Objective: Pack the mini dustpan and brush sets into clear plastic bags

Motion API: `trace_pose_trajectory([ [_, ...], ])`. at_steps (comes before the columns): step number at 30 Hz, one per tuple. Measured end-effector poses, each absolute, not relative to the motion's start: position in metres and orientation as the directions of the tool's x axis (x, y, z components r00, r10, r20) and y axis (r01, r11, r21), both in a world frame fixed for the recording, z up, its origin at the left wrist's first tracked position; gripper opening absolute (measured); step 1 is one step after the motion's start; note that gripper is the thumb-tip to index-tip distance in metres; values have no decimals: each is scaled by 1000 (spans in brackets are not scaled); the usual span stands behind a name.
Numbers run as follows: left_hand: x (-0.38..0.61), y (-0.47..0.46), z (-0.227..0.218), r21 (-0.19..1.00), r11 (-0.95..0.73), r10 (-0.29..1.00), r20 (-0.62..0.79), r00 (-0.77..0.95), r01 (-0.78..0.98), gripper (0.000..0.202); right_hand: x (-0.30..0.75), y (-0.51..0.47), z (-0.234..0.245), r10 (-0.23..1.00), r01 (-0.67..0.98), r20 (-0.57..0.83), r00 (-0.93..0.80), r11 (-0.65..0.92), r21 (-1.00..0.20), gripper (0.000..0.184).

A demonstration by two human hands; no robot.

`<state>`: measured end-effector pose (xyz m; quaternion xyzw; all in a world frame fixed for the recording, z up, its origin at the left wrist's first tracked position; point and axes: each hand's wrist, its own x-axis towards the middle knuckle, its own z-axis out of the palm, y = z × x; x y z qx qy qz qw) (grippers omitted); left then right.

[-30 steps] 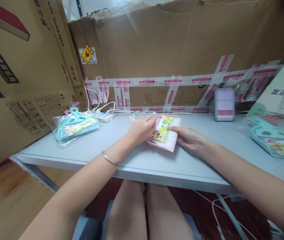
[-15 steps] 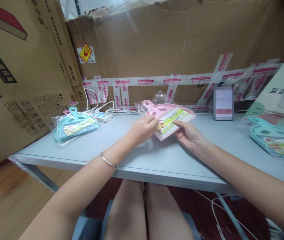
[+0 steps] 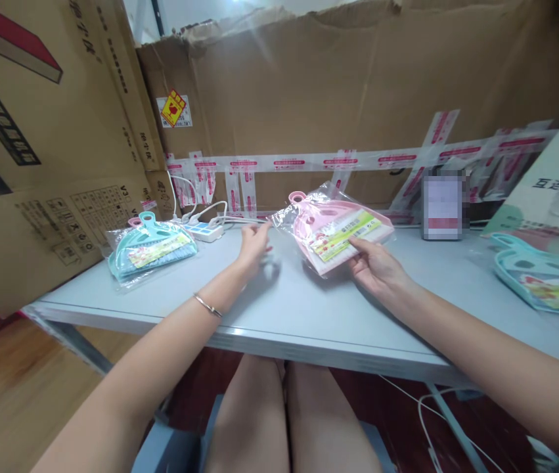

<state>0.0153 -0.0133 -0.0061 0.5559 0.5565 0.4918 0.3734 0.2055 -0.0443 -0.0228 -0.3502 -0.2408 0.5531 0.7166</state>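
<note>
The pink dustpan (image 3: 313, 222) looks like smooth plastic inside glossy, crinkled clear film (image 3: 285, 219), while the tabletop (image 3: 279, 309) is smooth with a soft sheen, the cardboard (image 3: 299, 85) matt and rough-edged, its tape (image 3: 303, 161) shiny, and the bracelet (image 3: 207, 306) polished metal.

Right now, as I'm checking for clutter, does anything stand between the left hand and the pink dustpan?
Nothing solid visible does. Only the crinkled clear wrapper around the pink dustpan reaches across the gap toward the left hand; I cannot tell whether wrapper and hand touch.
</note>
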Motion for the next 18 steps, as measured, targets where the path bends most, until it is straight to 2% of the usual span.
trace_pose_trajectory([
  [1,17,-12,-8,981,-1,1000,6,-28,192,41,205,-45,-23,960,-625,-46,275,142,-768,34],
  [3,22,-16,-12,989,106,970,-126,206,107,50,202,-47,-23,961,-622,-52,273,135,-771,33],
  [5,29,-24,-16,985,167,889,-172,425,50,49,200,-50,-24,963,-607,-53,265,124,-785,32],
  [7,34,-32,-19,985,166,838,-170,519,55,39,196,-53,-26,969,-578,-56,242,97,-810,33],
  [12,31,-33,-25,984,177,852,-157,499,9,21,191,-58,-26,990,-508,-127,58,-80,-858,33],
  [18,21,-30,-13,978,197,898,-206,390,64,22,206,-61,-18,977,-321,-202,-62,-211,-923,18],
])
